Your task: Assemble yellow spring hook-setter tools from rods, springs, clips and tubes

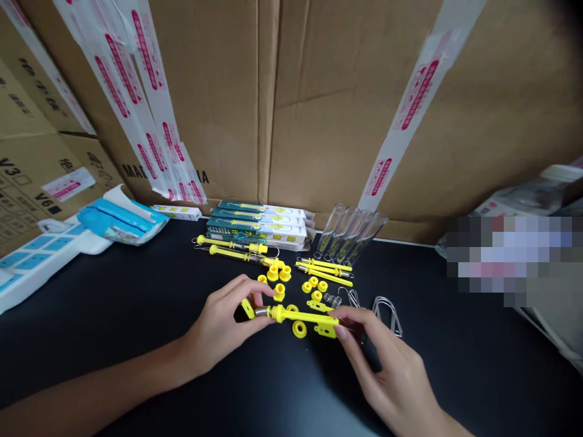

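Taking the yellow rod (307, 317) as the clock's centre, both hands are on it, above the black table (191, 394). The left hand (223, 315), at 9 o'clock, is clamped on its metal end, beside a small yellow plate (247, 308). The right hand (387, 358), towards 4 o'clock, pinches the opposite end between thumb and fingers; a dark handle (371, 352) shows beneath it, too shaded to name.

At 11 o'clock, green and white boxes (259, 224) lie stacked, printed with Chinese characters; 力 can be made out, the rest is too small. Clear tubes (348, 233) lean at 1 o'clock, and yellow rings (314, 284) lie at 12. Bent wire hooks (387, 315) lie at 3 o'clock.

At 12 o'clock stands a big cardboard sheet (346, 109), where tape (157, 121) interrupts black lettering, leaving "MA" and "IA" readable. The tape's red labels carry white writing too small to read. At 10 o'clock, a carton (27, 152) reads "V3" beside a blank square and "V6" beside a filled black one. A blue packet (122, 218) also lies towards 10. At 2 o'clock, the pixelated patch hides part of a clear bottle (523, 197).
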{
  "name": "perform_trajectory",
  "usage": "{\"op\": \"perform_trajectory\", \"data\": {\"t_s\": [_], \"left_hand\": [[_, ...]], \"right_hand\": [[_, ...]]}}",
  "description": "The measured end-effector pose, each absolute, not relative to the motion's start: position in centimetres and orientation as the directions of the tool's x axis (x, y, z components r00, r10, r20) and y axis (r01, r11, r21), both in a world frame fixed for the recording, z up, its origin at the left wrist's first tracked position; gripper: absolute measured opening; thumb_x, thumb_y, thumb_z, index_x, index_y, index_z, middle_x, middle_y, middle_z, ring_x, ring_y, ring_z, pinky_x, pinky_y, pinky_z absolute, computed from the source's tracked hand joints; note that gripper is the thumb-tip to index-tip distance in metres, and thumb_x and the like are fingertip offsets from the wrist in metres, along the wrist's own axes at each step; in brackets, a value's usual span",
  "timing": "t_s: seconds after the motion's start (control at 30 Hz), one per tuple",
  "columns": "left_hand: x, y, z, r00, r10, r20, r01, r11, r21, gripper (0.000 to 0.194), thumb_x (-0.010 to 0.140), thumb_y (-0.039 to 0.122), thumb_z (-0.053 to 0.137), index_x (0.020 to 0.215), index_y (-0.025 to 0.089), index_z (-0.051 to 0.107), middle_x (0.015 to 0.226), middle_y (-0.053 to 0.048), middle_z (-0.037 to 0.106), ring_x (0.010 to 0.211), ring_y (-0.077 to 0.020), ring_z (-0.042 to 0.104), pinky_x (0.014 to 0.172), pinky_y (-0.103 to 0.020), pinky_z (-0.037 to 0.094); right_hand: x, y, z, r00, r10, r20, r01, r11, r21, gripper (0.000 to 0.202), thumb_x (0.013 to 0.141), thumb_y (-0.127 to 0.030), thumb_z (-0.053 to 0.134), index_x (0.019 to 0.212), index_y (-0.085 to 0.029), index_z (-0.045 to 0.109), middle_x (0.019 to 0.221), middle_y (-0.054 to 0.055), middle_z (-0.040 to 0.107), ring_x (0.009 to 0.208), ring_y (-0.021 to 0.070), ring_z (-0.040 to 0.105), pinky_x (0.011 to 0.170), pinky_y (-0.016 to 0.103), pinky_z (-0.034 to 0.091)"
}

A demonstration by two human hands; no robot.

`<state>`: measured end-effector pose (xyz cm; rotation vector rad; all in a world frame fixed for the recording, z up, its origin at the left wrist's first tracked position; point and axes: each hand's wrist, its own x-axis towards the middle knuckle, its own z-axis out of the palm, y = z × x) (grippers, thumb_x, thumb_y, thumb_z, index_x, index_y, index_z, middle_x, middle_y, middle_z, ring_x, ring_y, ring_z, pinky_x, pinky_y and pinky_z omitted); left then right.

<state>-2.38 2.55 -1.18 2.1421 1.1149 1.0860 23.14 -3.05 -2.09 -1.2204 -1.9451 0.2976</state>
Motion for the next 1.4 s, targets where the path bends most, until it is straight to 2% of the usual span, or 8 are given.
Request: {"op": "perform_trajectory", "data": {"t_s": [0.17,0.53,0.67,0.87,1.03,1.1,1.27,1.4], "left_hand": [[-2.2,2.8,-1.3,0.338,0.823,0.457,0.457,-0.568,0.685,0.019,0.073,0.015,0.084,0.086,0.02,0.071,0.085,0.001,0.065,0.069,-0.0107,0.064,0.057,-0.017,0.05],[-2.2,2.2,-1.3,0.354,0.865,0.357,0.42,-0.488,0.765,0.018,0.079,0.01,0.075,0.09,0.024,0.072,0.089,0.001,0.062,0.075,-0.0128,0.063,0.065,-0.022,0.052],[-2.2,2.0,-1.7,0.36,0.866,0.347,0.387,-0.477,0.789,0.022,0.081,0.016,0.075,0.098,0.029,0.073,0.095,0.001,0.062,0.078,-0.0119,0.061,0.073,-0.024,0.053],[-1.8,2.0,-1.9,0.211,0.959,0.191,0.181,-0.231,0.956,0.049,0.068,0.02,0.085,0.111,0.03,0.064,0.094,0.004,0.057,0.075,-0.0101,0.059,0.076,-0.024,0.058],[-2.1,1.9,-1.7,0.324,0.934,0.15,0.245,-0.236,0.94,0.019,0.078,0.026,0.077,0.095,0.025,0.069,0.098,0.001,0.062,0.091,-0.0143,0.063,0.083,-0.025,0.057],[-2.2,2.0,-1.8,0.324,0.935,0.145,0.256,-0.235,0.938,0.011,0.081,0.027,0.073,0.084,0.022,0.064,0.09,0.002,0.061,0.088,-0.0135,0.063,0.083,-0.024,0.056],[-2.1,2.2,-2.3,0.273,0.956,0.11,0.176,-0.162,0.971,0.032,0.084,0.028,0.069,0.075,0.022,0.04,0.087,0.003,0.062,0.084,-0.0124,0.065,0.071,-0.021,0.056],[-1.8,2.3,-2.2,0.274,0.956,0.109,0.131,-0.149,0.98,0.038,0.079,0.027,0.074,0.077,0.023,0.036,0.095,0.001,0.068,0.094,-0.016,0.069,0.082,-0.028,0.059]], "right_hand": [[23.7,-2.2,-2.7,-0.2,0.867,0.457,0.683,0.458,-0.57,0.019,0.104,-0.025,0.045,0.121,-0.026,0.051,0.092,0.001,0.07,0.074,0.0124,0.071,0.067,0.018,0.054],[23.5,-2.4,-2.1,-0.304,0.856,0.417,0.65,0.507,-0.567,0.038,0.103,-0.015,0.038,0.138,-0.028,0.042,0.089,0.0,0.068,0.075,0.0115,0.069,0.071,0.019,0.053],[23.1,-2.6,-2.2,-0.255,0.883,0.394,0.591,0.464,-0.66,0.04,0.104,-0.017,0.038,0.143,-0.026,0.037,0.091,0.0,0.07,0.08,0.0118,0.069,0.076,0.019,0.053],[23.2,-2.5,-2.4,-0.221,0.937,0.271,0.505,0.348,-0.79,0.034,0.106,-0.03,0.038,0.139,-0.025,0.04,0.085,0.001,0.071,0.058,0.0118,0.056,0.057,0.021,0.05],[22.9,-2.7,-2.6,-0.175,0.972,0.16,0.278,0.205,-0.939,0.02,0.104,-0.04,0.044,0.117,-0.025,0.045,0.091,0.004,0.074,0.058,0.0115,0.053,0.051,0.02,0.049],[22.9,-2.7,-2.6,-0.176,0.972,0.156,0.23,0.195,-0.953,0.017,0.104,-0.041,0.045,0.109,-0.024,0.047,0.092,0.004,0.074,0.057,0.0109,0.052,0.05,0.02,0.049],[23.0,-2.7,-2.5,-0.163,0.963,0.215,0.301,0.256,-0.919,0.016,0.103,-0.037,0.049,0.111,-0.024,0.055,0.083,0.001,0.071,0.056,0.0105,0.054,0.05,0.02,0.046],[23.1,-2.5,-2.5,-0.186,0.945,0.268,0.423,0.323,-0.846,0.016,0.103,-0.033,0.05,0.112,-0.023,0.059,0.084,0.001,0.07,0.066,0.0118,0.062,0.057,0.021,0.048]]}}
